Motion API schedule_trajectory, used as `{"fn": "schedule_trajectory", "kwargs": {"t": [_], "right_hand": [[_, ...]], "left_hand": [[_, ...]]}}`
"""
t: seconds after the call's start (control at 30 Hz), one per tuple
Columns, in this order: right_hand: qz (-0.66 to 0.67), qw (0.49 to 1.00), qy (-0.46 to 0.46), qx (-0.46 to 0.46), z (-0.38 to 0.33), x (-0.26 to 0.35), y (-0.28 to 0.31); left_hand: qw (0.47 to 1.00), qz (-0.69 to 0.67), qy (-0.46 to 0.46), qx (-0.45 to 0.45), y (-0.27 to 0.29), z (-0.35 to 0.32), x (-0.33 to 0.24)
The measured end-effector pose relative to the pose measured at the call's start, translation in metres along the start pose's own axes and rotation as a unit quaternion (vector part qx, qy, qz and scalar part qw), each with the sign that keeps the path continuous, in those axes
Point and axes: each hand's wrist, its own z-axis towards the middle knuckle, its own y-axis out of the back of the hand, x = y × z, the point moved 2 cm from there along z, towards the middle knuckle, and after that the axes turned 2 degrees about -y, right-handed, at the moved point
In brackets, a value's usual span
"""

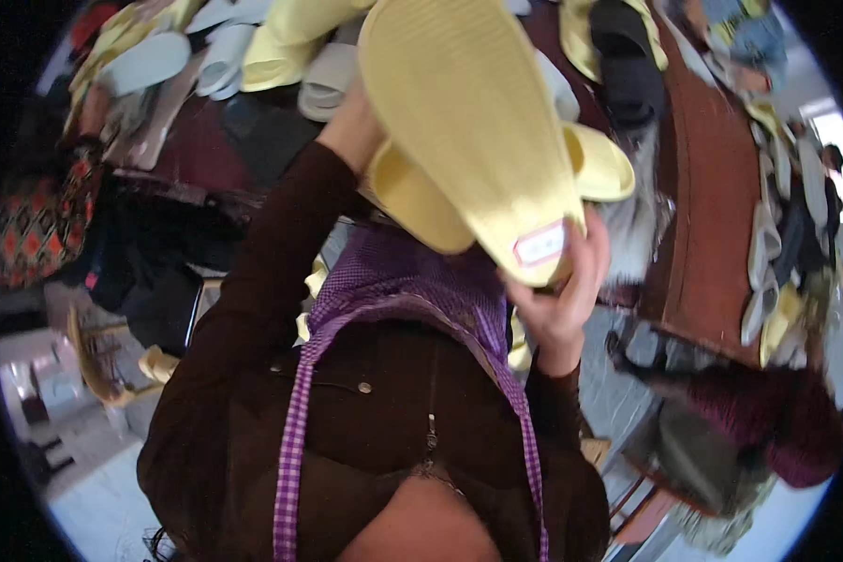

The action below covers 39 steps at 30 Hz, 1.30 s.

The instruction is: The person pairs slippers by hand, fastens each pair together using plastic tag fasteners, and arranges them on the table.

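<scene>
A long yellow slipper is held up close to me, its broad flat face filling the top middle. A white sticker with a red border sits at its lower end. Behind it a second yellow slipper crosses at an angle, showing on both sides. My right hand pinches the lower end beside the sticker, thumb on one edge and fingers on the other. At the left edge, my left hand grips the slippers, its fingers hidden behind them.
A dark red table carries white, grey and yellow slippers along its far side. Black slippers lie at the upper right. A reddish-brown surface runs down the right, slippers beside it. People sit at both sides, with a wooden chair at left.
</scene>
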Motion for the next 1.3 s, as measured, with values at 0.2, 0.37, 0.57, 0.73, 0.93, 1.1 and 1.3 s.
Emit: {"fn": "schedule_trajectory", "kwargs": {"t": [0.2,0.37,0.57,0.73,0.93,1.1,1.3], "right_hand": [[0.012,0.997,0.046,0.062,0.0,0.023,-0.02],[0.023,0.999,0.03,0.016,0.003,0.021,-0.018],[0.015,1.0,-0.013,-0.004,-0.003,0.018,-0.01],[-0.006,0.999,-0.031,-0.004,-0.005,0.019,-0.007],[-0.002,0.999,-0.04,-0.004,-0.006,0.017,-0.006],[0.01,0.997,-0.078,-0.009,0.001,0.012,-0.004],[0.389,0.858,-0.3,-0.146,-0.012,-0.046,0.007]], "left_hand": [[0.974,-0.164,0.029,0.151,0.061,0.012,0.005],[0.98,-0.152,0.04,0.122,0.054,0.021,0.007],[0.977,-0.167,0.085,0.105,0.029,0.032,0.036],[0.976,-0.167,0.112,0.08,0.019,0.034,0.045],[0.975,-0.162,0.144,0.044,0.012,0.04,0.047],[0.972,-0.155,0.178,0.021,0.006,0.053,0.049],[0.967,-0.144,0.207,0.02,-0.021,0.071,0.035]]}}
